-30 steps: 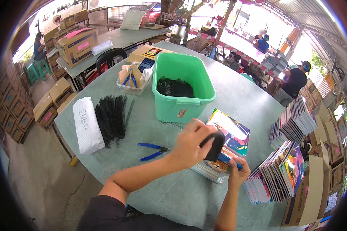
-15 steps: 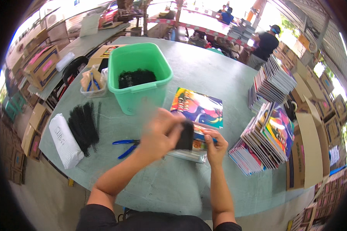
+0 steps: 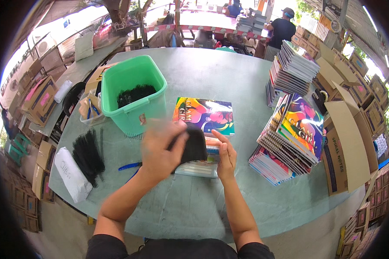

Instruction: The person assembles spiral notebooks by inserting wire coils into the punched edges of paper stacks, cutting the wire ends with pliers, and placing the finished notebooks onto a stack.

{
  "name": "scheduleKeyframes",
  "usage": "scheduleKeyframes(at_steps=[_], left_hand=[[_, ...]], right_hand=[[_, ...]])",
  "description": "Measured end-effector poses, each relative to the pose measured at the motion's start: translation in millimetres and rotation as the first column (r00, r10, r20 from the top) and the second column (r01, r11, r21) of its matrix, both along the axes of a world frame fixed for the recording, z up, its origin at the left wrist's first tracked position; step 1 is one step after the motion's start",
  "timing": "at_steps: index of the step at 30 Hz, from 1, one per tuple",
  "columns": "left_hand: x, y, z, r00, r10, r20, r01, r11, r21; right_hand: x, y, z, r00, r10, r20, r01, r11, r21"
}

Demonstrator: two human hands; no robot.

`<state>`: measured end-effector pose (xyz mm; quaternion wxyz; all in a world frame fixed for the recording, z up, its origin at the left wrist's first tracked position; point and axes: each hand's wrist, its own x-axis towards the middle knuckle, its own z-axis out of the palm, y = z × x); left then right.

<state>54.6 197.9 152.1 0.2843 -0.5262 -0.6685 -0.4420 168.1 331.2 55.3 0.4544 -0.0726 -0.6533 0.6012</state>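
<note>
My left hand (image 3: pixel 162 153), partly smeared by motion, has its fingers around the left side of a black, slightly curved flat piece (image 3: pixel 195 145), perhaps a notebook cover. My right hand (image 3: pixel 227 159) is at its right edge, fingers stretched out. Beneath both hands lies a small stack of notebooks (image 3: pixel 199 169), largely covered. A colourful spiral notebook (image 3: pixel 205 115) lies flat just beyond. Blue-handled pliers (image 3: pixel 129 166) are left of my left hand, partly behind my forearm. A short black coil (image 3: pixel 135 136) shows beside the bucket's base.
A green bucket (image 3: pixel 134 116) with black coils stands far left. Nearby are a clear tub of tools (image 3: pixel 90 113), loose black coils (image 3: pixel 88 153) and a white wrapped bundle (image 3: pixel 72 175). Notebook stacks (image 3: pixel 289 138) and an open carton (image 3: pixel 338 151) are right. A person (image 3: pixel 283 30) stands beyond.
My right fingers have gone from a curled grip to stretched out. The black piece is tilted more and still beside my left hand. The whole view has shifted slightly.
</note>
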Motion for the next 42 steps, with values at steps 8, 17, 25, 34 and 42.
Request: scheduleKeyframes(at_steps=[8,17,25,34,42], left_hand=[[4.8,7.0,-1.8,0.981,-0.055,0.188,0.034,0.993,0.111],[35.7,-22.3,-86.0,0.968,-0.238,0.078,0.249,0.946,-0.208],[-13.3,-2.5,-34.3,0.996,-0.001,-0.084,-0.048,0.817,-0.575],[-18.4,13.8,-34.8,0.983,-0.098,-0.155,0.012,0.879,-0.476],[-16.3,18.2,-42.4,0.991,-0.116,-0.070,0.065,0.863,-0.501]], right_hand=[[-3.4,-2.3,2.2,0.997,0.058,0.049,-0.059,0.998,0.010],[1.0,13.2,-2.2,0.982,0.042,0.186,-0.083,0.972,0.219],[-8.6,10.5,7.8,0.947,0.128,0.294,-0.157,0.984,0.078],[0.0,4.3,12.4,0.972,0.168,0.166,-0.160,0.985,-0.058],[3.2,-4.2,10.5,0.992,0.075,0.097,-0.068,0.995,-0.074]])
